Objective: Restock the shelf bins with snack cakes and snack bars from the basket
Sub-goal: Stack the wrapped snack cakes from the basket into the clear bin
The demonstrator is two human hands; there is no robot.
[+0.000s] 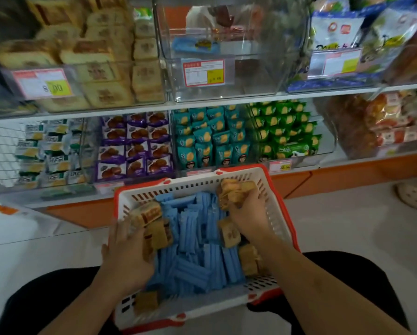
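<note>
A white basket with a red rim (278,204) rests on my lap, full of blue snack bars (195,240) with tan wrapped snack cakes along its sides. My left hand (126,252) is at the basket's left side, shut on several snack cakes (152,223). My right hand (248,213) is at the far right corner, shut on a bunch of snack cakes (234,189). More loose cakes (249,259) lie by the right wall and at the near left corner (146,302). On the upper shelf, the left clear bin (130,97) holds the same cakes, and the middle bin (226,76) is almost bare.
The lower shelf holds bins of purple (135,146), teal (210,139) and green packets (282,126). Bagged snacks (347,37) fill the upper right bin. An orange shelf base (347,180) meets the white floor, where a patterned slipper (415,194) lies at the right.
</note>
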